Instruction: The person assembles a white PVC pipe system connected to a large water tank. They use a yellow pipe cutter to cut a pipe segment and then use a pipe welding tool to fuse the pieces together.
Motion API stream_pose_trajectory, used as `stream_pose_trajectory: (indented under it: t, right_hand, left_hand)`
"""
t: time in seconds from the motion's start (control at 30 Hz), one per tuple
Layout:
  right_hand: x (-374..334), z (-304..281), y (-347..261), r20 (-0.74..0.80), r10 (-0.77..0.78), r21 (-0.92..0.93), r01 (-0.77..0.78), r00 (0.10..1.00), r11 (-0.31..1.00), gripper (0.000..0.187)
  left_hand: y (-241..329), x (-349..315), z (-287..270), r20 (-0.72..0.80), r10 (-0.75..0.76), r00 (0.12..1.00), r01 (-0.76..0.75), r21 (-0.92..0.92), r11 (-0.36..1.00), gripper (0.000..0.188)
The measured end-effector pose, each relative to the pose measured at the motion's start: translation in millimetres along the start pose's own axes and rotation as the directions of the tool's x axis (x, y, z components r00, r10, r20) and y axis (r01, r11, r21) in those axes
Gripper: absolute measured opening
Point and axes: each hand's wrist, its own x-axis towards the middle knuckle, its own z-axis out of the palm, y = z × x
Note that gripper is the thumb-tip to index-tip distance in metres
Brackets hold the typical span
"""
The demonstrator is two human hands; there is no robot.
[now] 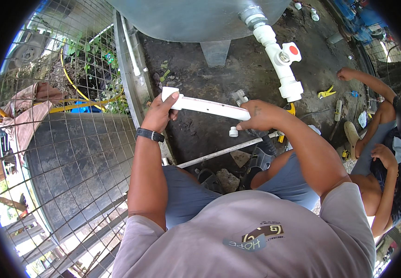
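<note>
A white plastic pipe [209, 107] stretches almost level between my two hands, above the dirt floor. At its left end sits a white elbow fitting [171, 94], and my left hand [158, 113] is closed round it. My right hand [260, 115] grips the other end of the pipe. Just below the right hand's fingers is a small white fitting [233, 132]; whether the fingers touch it I cannot tell. Beyond the hands, a white valve [284, 55] with a red-centred handle hangs on fittings from the grey tank [196, 21].
A wire mesh fence [84, 148] runs along my left. At the right squats another person, one hand [346, 74] stretched out over the ground near a yellow-handled tool [326, 92]. A thin white pipe [223, 151] lies across the floor before my feet.
</note>
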Motion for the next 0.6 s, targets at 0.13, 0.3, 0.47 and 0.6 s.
stream_pose_trajectory:
  t: [0.13, 0.3, 0.47, 0.6]
  right_hand:
    - [-1.2, -2.4, -4.2, 0.002, -0.048, -0.062, 0.048, 0.999, 0.997, 0.043]
    - [-0.6, 0.5, 1.1, -0.016, -0.052, -0.03, 0.052, 0.999, 0.998, 0.043]
    - [-7.3, -3.2, -6.2, -0.012, 0.014, 0.017, -0.014, 1.0, 1.0, 0.044]
    - [-2.9, -0.6, 0.5, -0.009, -0.021, 0.005, 0.021, 1.0, 1.0, 0.043]
  left_hand:
    - [-1.0, -0.9, -2.6, 0.003, -0.014, 1.0, 0.014, 0.002, 1.0, 0.047]
    - [-1.4, -0.1, -2.1, 0.014, -0.004, 1.0, 0.004, 0.007, 1.0, 0.047]
    - [5.3, -3.5, 6.2, -0.001, 0.004, 1.0, -0.004, 0.019, 1.0, 0.03]
    - [6.0, -4.4, 7.9, -0.001, -0.011, 1.0, 0.011, -0.005, 1.0, 0.033]
